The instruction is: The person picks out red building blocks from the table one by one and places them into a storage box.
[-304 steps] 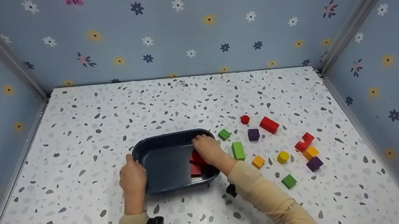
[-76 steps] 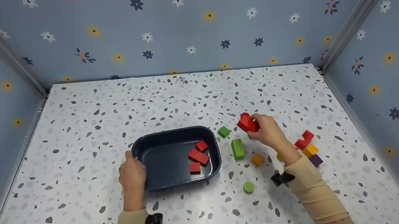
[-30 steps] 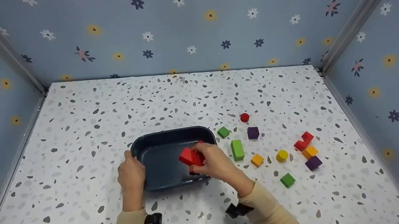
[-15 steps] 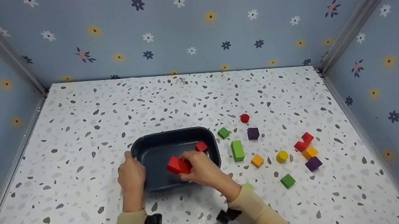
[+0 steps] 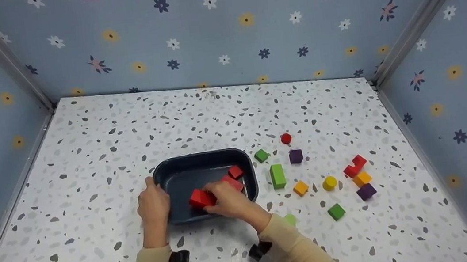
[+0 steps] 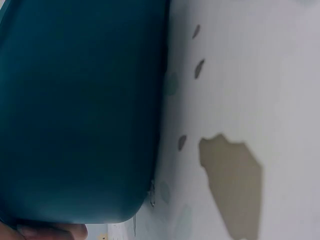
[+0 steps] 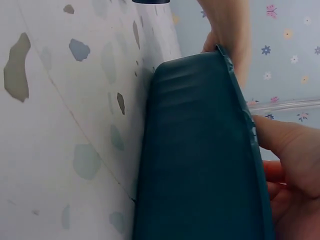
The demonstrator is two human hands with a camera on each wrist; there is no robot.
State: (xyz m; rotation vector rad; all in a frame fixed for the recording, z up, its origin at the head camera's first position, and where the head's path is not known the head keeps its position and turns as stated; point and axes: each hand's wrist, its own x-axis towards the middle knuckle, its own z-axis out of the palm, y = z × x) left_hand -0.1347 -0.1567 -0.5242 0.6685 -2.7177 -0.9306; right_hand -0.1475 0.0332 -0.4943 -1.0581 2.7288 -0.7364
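Note:
A dark blue rectangular dish (image 5: 182,184) sits on the speckled table; its outer wall (image 6: 85,110) fills much of the left wrist view. My left hand (image 5: 153,205) grips its left rim. Inside the dish, my right hand (image 5: 226,198) pinches a red rectangular block (image 5: 201,198) low over the front part; whether the block touches the bottom I cannot tell. Behind that hand lie a small red block (image 5: 235,171) and a longer red block (image 5: 232,182), partly covered. In the right wrist view the dish wall hides the held block from sight.
Right of the dish are loose blocks: green cuboid (image 5: 278,176), green cube (image 5: 261,155), red cylinder (image 5: 286,138), purple cube (image 5: 296,156), orange cube (image 5: 300,188), yellow cylinder (image 5: 329,183), red notched block (image 5: 355,166). A light green cylinder (image 5: 289,220) is partly under the right sleeve.
My right hand took the red rectangular block from beside the red cylinder, carried it left into the dish, and lowered it toward the front. My left hand kept its grip on the rim.

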